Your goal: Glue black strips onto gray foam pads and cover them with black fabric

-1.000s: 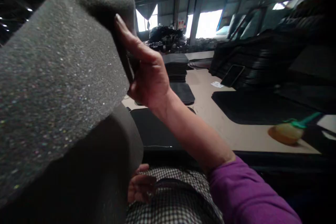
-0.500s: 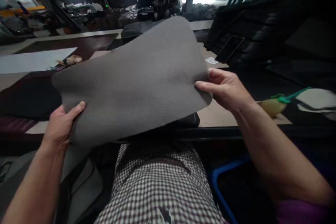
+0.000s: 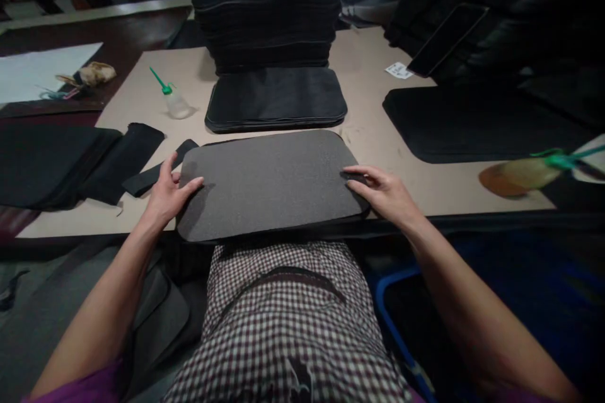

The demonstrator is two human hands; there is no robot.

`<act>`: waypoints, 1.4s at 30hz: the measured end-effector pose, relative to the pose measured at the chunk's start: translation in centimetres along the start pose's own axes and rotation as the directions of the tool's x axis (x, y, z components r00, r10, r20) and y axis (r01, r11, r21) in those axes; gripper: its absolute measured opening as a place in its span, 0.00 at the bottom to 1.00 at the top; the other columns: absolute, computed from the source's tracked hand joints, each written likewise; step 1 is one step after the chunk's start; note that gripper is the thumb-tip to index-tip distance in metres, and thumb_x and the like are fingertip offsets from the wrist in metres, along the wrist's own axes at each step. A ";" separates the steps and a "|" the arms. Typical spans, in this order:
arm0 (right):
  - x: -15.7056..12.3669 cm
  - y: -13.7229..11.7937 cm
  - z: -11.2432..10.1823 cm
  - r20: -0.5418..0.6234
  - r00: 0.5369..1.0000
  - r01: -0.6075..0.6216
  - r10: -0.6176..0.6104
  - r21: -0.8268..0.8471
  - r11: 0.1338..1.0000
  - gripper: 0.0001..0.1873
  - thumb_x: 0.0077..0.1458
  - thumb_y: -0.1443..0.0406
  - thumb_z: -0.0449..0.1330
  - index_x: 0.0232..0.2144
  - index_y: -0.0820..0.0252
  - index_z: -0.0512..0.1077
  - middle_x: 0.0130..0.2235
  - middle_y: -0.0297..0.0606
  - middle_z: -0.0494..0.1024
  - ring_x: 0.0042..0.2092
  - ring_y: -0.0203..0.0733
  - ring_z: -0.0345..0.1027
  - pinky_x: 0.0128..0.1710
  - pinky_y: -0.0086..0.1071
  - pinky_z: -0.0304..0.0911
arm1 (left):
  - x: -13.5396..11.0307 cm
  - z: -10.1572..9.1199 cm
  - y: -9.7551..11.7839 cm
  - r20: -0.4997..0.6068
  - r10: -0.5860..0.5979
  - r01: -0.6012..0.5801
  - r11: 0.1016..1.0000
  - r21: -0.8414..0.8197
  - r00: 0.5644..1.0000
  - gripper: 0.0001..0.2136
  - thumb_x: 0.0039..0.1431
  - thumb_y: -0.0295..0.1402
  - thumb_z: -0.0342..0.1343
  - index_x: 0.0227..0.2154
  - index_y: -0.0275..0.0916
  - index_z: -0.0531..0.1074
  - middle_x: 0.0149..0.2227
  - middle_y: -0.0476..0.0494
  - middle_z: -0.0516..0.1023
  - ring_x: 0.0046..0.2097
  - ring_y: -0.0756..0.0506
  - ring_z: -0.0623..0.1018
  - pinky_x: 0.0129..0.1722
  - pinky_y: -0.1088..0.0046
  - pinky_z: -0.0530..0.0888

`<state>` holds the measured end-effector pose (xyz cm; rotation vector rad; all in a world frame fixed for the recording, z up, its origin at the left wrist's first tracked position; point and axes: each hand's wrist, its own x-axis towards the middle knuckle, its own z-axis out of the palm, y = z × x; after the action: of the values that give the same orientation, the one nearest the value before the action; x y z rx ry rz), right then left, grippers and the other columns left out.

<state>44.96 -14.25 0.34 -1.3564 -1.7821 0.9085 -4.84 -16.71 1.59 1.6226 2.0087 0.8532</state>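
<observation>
A grey sheet (image 3: 269,182) with rounded corners lies nearly flat at the table's front edge. Dark material shows along its rim from beneath. At its left end is my left hand (image 3: 167,195), open, thumb over the top face and forefinger spread beyond the edge. My right hand (image 3: 385,192) is at the opposite end, thumb and forefinger apart over the rim; its other fingers are partly hidden. Just behind the sheet rests a low pile of black rounded pieces (image 3: 278,97). A narrow black strip (image 3: 155,177) lies beside my left hand.
A tall stack of black pieces (image 3: 271,25) rises at the back. A clear bottle with a green spout (image 3: 177,104) stands left; an amber bottle (image 3: 513,177) is at right. More black pieces lie left (image 3: 42,160) and right (image 3: 472,126). A phone (image 3: 447,41) leans beside a white label (image 3: 397,70).
The grey sheet has come down from mid-air, where both hands gripped it, onto the table. My fingers have loosened at its ends. The view has tipped downward.
</observation>
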 end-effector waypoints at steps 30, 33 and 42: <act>-1.4 -2.9 -0.7 -0.111 0.975 -0.188 0.190 0.036 0.982 0.19 0.51 0.53 0.70 0.44 0.53 0.80 0.41 0.39 0.80 0.34 0.42 0.72 0.28 0.34 0.70 | -1.5 0.4 1.6 0.038 0.139 -0.140 0.990 0.029 0.990 0.22 0.56 0.48 0.63 0.51 0.45 0.77 0.52 0.46 0.80 0.54 0.40 0.77 0.60 0.60 0.72; -1.4 -1.8 -0.6 -0.093 0.992 -0.097 0.089 -0.091 0.991 0.17 0.54 0.54 0.68 0.45 0.52 0.80 0.43 0.39 0.80 0.35 0.43 0.71 0.33 0.37 0.69 | -1.2 0.9 1.0 0.066 0.195 -0.200 0.977 0.074 0.979 0.22 0.57 0.48 0.62 0.52 0.44 0.77 0.52 0.45 0.80 0.54 0.41 0.78 0.60 0.60 0.71; -1.2 -1.8 -0.5 -0.049 0.997 0.037 -0.051 -0.261 0.965 0.14 0.58 0.54 0.64 0.44 0.50 0.80 0.43 0.39 0.80 0.37 0.45 0.70 0.37 0.42 0.66 | -1.2 0.4 1.7 0.097 0.166 -0.178 0.976 0.127 0.981 0.23 0.57 0.49 0.62 0.52 0.45 0.77 0.51 0.44 0.80 0.52 0.39 0.78 0.57 0.61 0.74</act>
<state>44.80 -15.76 2.03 -1.4816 -1.9315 0.6224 -3.05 -17.57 2.42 1.8981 1.9245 0.7064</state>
